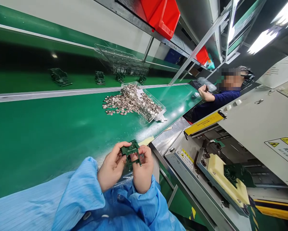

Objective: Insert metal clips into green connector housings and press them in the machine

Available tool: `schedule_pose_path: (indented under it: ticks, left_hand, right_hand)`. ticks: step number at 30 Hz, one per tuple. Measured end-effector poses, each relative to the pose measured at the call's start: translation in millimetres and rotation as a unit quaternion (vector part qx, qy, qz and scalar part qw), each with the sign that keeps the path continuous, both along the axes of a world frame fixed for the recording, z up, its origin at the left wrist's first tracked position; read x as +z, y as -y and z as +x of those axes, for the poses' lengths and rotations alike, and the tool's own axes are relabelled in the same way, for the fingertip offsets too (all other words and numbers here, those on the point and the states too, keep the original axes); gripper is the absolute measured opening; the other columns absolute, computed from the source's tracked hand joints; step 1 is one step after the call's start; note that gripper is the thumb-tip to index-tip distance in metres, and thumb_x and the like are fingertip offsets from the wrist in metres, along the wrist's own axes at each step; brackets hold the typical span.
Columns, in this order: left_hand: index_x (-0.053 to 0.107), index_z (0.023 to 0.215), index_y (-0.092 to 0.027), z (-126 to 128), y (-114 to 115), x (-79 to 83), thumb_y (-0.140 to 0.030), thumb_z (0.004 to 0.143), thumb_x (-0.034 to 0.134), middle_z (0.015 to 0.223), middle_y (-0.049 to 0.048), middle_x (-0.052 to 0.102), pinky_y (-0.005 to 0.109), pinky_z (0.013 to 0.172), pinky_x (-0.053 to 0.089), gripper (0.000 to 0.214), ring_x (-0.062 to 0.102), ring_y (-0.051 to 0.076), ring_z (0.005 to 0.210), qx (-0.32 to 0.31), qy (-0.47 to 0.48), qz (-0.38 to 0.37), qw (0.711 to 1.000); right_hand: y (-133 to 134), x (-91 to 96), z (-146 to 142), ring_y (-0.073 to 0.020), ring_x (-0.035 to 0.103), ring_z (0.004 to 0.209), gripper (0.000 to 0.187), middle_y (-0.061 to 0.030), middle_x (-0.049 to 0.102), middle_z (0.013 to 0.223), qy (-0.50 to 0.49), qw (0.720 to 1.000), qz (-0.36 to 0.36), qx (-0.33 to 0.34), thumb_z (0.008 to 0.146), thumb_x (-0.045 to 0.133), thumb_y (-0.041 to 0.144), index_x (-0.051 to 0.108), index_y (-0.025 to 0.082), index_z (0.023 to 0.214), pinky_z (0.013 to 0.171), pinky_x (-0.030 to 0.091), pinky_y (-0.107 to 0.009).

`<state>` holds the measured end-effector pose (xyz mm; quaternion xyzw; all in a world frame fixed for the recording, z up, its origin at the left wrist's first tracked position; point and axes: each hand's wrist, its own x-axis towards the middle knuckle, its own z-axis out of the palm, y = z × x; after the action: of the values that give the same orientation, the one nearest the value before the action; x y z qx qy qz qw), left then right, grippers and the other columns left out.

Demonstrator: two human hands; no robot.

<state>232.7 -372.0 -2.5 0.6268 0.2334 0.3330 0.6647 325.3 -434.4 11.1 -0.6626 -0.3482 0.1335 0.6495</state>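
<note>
A dark green plastic frame-like part point(132, 149) with cut-outs is held between both hands, above the near edge of the green bench. My left hand point(111, 166) is closed on its left side, thumb and fingers pinching it. My right hand point(144, 168) grips the right side, with the thumb at the front of the part. Beyond the hands, a heap of small shiny metal pieces point(119, 104) spills out of a tipped clear plastic box point(161, 110). The exact make of the green part is too small to tell.
Several similar green parts point(100, 78) stand on the belt behind a metal rail point(62, 93), near clear trays point(124, 61). To the right is a machine with a cream fixture point(217, 170). Red bins point(161, 19) hang overhead. A co-worker point(213, 96) sits farther along.
</note>
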Motion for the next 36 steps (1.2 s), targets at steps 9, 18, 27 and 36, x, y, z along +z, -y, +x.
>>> schedule_pose_path:
  ticks: [9, 18, 27, 36]
  left_hand:
    - [0.043, 0.117, -0.021, 4, -4, 20.5, -0.02, 0.085, 0.048, 0.111, 0.0071, 0.06, 0.031, 0.09, 0.049, 0.032, 0.061, 0.019, 0.103, -0.062, -0.024, -0.037, 0.997]
    - [0.045, 0.13, -0.023, 107, 14, 83.0, -0.027, 0.08, 0.063, 0.12, 0.01, 0.062, 0.038, 0.096, 0.048, 0.053, 0.058, 0.023, 0.114, -0.485, -0.053, 0.055, 0.871]
    - [0.05, 0.128, -0.012, 286, 148, 120.6, -0.027, 0.067, 0.076, 0.131, 0.0199, 0.055, 0.05, 0.106, 0.038, 0.068, 0.05, 0.036, 0.123, -0.369, 0.01, 0.299, 0.88]
    - [0.045, 0.131, -0.011, 239, 101, 122.6, -0.026, 0.069, 0.073, 0.117, 0.0161, 0.06, 0.041, 0.093, 0.051, 0.069, 0.062, 0.026, 0.105, -0.38, 0.023, 0.146, 0.913]
  right_hand:
    - [38, 11.1, 43, -0.0243, 0.047, 0.119, 0.063, -0.0077, 0.047, 0.137, -0.019, 0.982, 0.002, 0.187, 0.076, 0.074, 0.027, 0.045, 0.029, 0.132, 0.088, 0.046, -0.034]
    - [168, 45.1, 99, -0.0286, 0.056, 0.115, 0.064, -0.0096, 0.061, 0.123, 0.106, 0.988, 0.106, 0.041, 0.071, 0.082, 0.037, 0.055, 0.026, 0.128, 0.098, 0.046, -0.044]
    - [313, 59.9, 176, -0.0287, 0.047, 0.123, 0.063, -0.0125, 0.053, 0.123, 0.162, 0.835, 0.156, -0.502, 0.072, 0.076, 0.031, 0.05, 0.018, 0.128, 0.103, 0.04, -0.051]
    - [279, 88.9, 240, -0.0269, 0.055, 0.117, 0.068, -0.0145, 0.057, 0.125, 0.195, 0.942, 0.022, -0.272, 0.069, 0.078, 0.037, 0.048, 0.018, 0.128, 0.101, 0.043, -0.045]
